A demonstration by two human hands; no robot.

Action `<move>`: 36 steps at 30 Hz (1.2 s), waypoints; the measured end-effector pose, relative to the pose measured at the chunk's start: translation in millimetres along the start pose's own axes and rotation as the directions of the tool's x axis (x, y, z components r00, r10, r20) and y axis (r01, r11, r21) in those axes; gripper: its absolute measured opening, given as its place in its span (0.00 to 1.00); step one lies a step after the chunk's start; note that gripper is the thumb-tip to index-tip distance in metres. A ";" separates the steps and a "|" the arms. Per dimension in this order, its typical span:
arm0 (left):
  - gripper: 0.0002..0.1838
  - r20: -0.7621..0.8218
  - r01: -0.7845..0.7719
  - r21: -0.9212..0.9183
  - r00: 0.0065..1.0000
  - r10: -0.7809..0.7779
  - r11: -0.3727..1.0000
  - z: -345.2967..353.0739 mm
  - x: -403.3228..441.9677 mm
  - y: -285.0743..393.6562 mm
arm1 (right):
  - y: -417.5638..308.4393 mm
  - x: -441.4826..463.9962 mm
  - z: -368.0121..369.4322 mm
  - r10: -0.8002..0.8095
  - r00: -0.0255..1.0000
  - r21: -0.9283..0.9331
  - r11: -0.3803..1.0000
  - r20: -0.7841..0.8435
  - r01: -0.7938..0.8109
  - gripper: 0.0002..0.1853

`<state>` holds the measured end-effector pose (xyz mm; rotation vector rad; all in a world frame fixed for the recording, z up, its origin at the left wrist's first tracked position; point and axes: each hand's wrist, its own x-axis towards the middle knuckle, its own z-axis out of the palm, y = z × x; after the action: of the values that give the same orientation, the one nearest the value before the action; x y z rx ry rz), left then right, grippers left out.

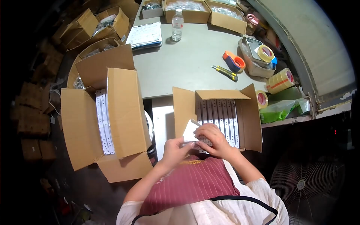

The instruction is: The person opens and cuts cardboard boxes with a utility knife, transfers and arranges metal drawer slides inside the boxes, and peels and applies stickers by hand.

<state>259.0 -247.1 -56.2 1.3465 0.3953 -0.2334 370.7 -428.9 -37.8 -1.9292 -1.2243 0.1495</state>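
Observation:
Close to my body, my left hand (pixel 173 152) is closed on a small white box (pixel 189 130) with a raised flap. My right hand (pixel 214 140) reaches over the same box from the right, fingers curled at its opening. Small pale pieces show under those fingers, too small to name, and I cannot make out what the fingertips pinch. Just beyond both hands stands an open cardboard carton (pixel 252 125). Inside it, several long white rails with holes (pixel 221 112) stand side by side.
Left of me is another open carton (pixel 125 108) with white perforated rails (pixel 104 123). The grey table (pixel 168 67) bears a water bottle (pixel 177 26), a clipboard (pixel 145 35), a tape dispenser (pixel 234 62) and cutter knives (pixel 226 73). Tape rolls (pixel 280 80) lie right; a fan (pixel 301 183) stands lower right.

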 end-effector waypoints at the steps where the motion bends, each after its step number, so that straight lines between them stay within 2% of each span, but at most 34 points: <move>1: 0.11 -0.017 -0.001 0.025 1.000 0.001 1.000 0.5 0.1 -0.7 | 0.8 0.4 0.1 -0.015 1.000 -0.012 1.000 0.000 0.015 0.11; 6: 0.08 -0.063 -0.094 0.154 0.993 0.104 0.984 4.6 -4.9 8.4 | 1.3 -0.4 2.2 -0.068 0.997 -0.006 0.998 -0.033 0.068 0.08; 19: 0.09 -0.037 -0.196 0.424 0.972 0.233 0.885 1.2 1.3 -0.9 | 12.7 -0.4 -2.2 0.094 0.992 0.115 0.988 0.086 -0.104 0.05; 22: 0.10 -0.021 -0.168 0.393 0.981 0.192 0.904 1.8 0.4 3.6 | 21.3 -0.1 -5.6 0.080 0.993 0.152 0.984 0.086 -0.093 0.06; 23: 0.10 -0.024 -0.156 0.382 0.984 0.179 0.911 1.7 1.0 2.7 | 28.8 -0.3 -9.0 0.127 0.990 0.187 0.973 0.054 -0.135 0.07; 25: 0.10 -0.032 -0.132 0.360 0.988 0.154 0.924 0.4 2.2 0.1 | 72.0 -6.6 -20.4 0.148 0.982 0.050 0.988 -0.114 -0.143 0.07; 26: 0.10 -0.032 -0.125 0.358 0.989 0.146 0.925 -1.0 3.0 -2.4 | 97.2 -11.6 -33.2 0.167 0.973 -0.137 0.972 -0.162 -0.190 0.07; 27: 0.11 -0.032 -0.119 0.357 0.990 0.139 0.927 -2.5 4.1 -5.8 | 121.8 -19.9 -46.8 0.175 0.962 -0.317 0.918 -0.211 -0.237 0.07; 29: 0.11 -0.029 -0.116 0.370 0.990 0.136 0.922 -3.4 4.6 -6.2 | 165.5 -43.7 -64.6 0.201 0.944 -0.625 0.710 -0.260 -0.323 0.07; 32: 0.11 -0.028 -0.127 0.396 0.988 0.150 0.909 -1.9 4.9 2.0 | 193.5 -57.8 -71.4 0.186 0.982 -0.765 0.627 -0.033 -0.144 0.06; 36: 0.12 -0.026 -0.132 0.404 0.987 0.156 0.905 -3.1 5.5 -0.4 | 212.8 -62.0 -61.9 0.245 0.970 -0.796 0.586 -0.007 -0.154 0.06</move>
<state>263.4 -243.8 -59.3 1.7839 0.3023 -0.1568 517.7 -553.2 -164.0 -2.8823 -1.2413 -0.2395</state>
